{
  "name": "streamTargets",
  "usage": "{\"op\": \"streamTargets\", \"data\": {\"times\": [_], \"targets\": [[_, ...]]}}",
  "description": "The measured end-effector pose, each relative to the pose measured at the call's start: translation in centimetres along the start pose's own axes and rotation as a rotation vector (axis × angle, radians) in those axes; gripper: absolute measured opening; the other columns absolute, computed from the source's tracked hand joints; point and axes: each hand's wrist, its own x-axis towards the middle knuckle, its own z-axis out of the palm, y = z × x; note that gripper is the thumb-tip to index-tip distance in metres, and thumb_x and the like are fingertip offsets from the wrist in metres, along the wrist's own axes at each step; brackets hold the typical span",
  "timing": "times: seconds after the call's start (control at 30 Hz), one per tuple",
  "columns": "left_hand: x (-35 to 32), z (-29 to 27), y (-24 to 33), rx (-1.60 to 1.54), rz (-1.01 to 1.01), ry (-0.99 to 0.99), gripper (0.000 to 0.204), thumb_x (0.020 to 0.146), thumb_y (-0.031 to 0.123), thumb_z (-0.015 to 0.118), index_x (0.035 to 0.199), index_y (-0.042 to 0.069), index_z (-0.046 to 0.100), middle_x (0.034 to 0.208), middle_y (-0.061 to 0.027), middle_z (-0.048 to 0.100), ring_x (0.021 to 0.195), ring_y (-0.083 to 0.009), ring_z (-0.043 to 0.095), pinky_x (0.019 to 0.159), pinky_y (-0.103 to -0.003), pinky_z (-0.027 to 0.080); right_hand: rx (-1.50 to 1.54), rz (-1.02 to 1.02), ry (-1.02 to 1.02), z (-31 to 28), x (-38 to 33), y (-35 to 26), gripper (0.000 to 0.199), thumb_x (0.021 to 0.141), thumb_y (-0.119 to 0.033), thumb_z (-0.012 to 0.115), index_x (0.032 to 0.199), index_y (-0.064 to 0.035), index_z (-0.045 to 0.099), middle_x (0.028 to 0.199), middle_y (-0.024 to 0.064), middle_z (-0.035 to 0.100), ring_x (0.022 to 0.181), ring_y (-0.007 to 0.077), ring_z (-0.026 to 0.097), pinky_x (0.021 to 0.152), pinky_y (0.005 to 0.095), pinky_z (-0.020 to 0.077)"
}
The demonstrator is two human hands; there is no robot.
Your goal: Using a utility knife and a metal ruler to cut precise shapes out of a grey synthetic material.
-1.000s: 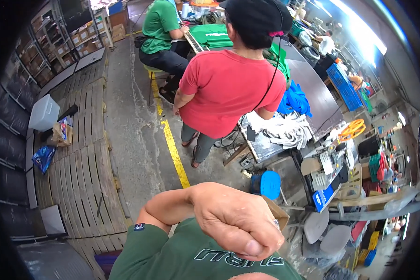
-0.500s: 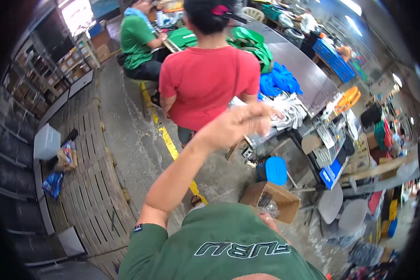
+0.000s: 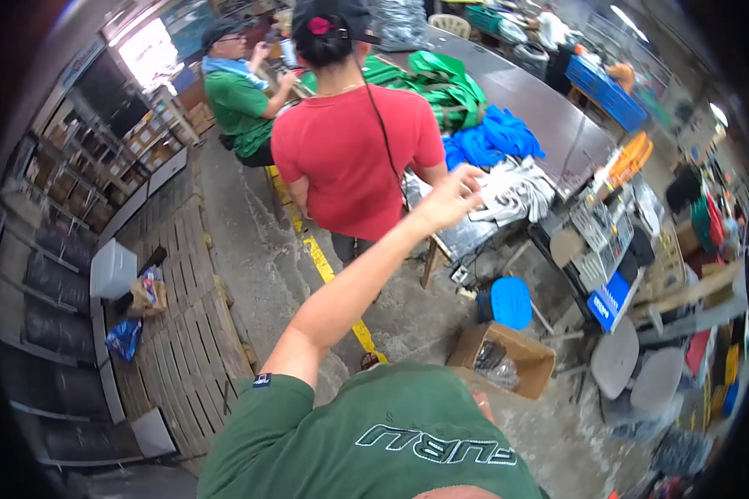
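My left hand [image 3: 453, 195] is stretched far out in front of me, fingers apart and holding nothing. Its fingertips are at the near edge of a pile of white straps [image 3: 518, 188] on a dark long table [image 3: 549, 116]. A person in a red shirt [image 3: 358, 158] stands just left of my arm, back turned to me. Blue fabric [image 3: 493, 137] and green fabric [image 3: 441, 83] lie farther back on the table. My right hand is out of view.
A seated person in a green shirt [image 3: 240, 104] is at the table's far end. A blue stool [image 3: 508, 301] and an open cardboard box [image 3: 508, 356] stand below my arm. Wooden pallets [image 3: 183, 333], a yellow floor line [image 3: 329, 274] and shelves [image 3: 100, 166] lie left.
My left hand was bent close to my chest a second ago. It has since swung up and outward to the white straps on the table, and my view has tilted upward.
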Motion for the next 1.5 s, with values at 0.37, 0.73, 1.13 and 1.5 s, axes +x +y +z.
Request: {"op": "streamTargets", "data": {"times": [0.37,0.73,1.13,1.5], "targets": [[-3.0,-0.2,-0.6,-0.090,-0.068,-0.082,0.055,0.097,0.008,0.066,0.148,0.000,0.044,0.099,-0.0071,0.070,0.086,-0.0144,0.067,0.080,-0.030,0.055,0.079,-0.144,-0.045,-8.2,-9.2,-9.3,0.032,0.091,-0.032,0.063,0.103,-0.0060,0.079,0.098,0.0146,0.077,0.082,0.0272,0.074,0.076,0.0402,0.0588],[-2.4,-9.4,-3.9,-0.150,-0.131,0.404,0.031,0.095,0.019,0.075,0.118,0.001,0.066,0.093,-0.0025,0.067,0.081,-0.0095,0.061,0.069,-0.025,0.051,0.140,0.040,-0.105,-9.8,-8.9,-14.9,0.041,0.089,-0.038,0.065,0.106,-0.0029,0.077,0.090,0.0146,0.076,0.070,0.0233,0.072,0.067,0.0391,0.0580],[-6.3,-4.8,-5.8,-0.115,-0.257,0.051,0.027,0.100,0.019,0.069,0.118,0.000,0.069,0.098,-0.0018,0.069,0.089,-0.0101,0.065,0.079,-0.027,0.054,0.577,-0.319,-0.336,-8.3,-0.2,-7.1,0.022,0.095,-0.022,0.066,0.113,-0.0099,0.065,0.089,0.0082,0.068,0.069,0.0261,0.067,0.059,0.0445,0.0579],[-1.4,-7.8,-1.2,-0.414,0.070,0.366,0.098,0.098,0.071,0.045,0.158,-0.003,0.022,0.162,-0.0211,0.031,0.147,-0.0318,0.039,0.122,-0.048,0.033,0.334,-1.350,2.153,-54.9,-34.7,-27.2,0.079,0.102,-0.066,0.041,0.136,0.0046,0.048,0.142,0.0196,0.053,0.128,0.0312,0.055,0.109,0.0477,0.0441]]}}
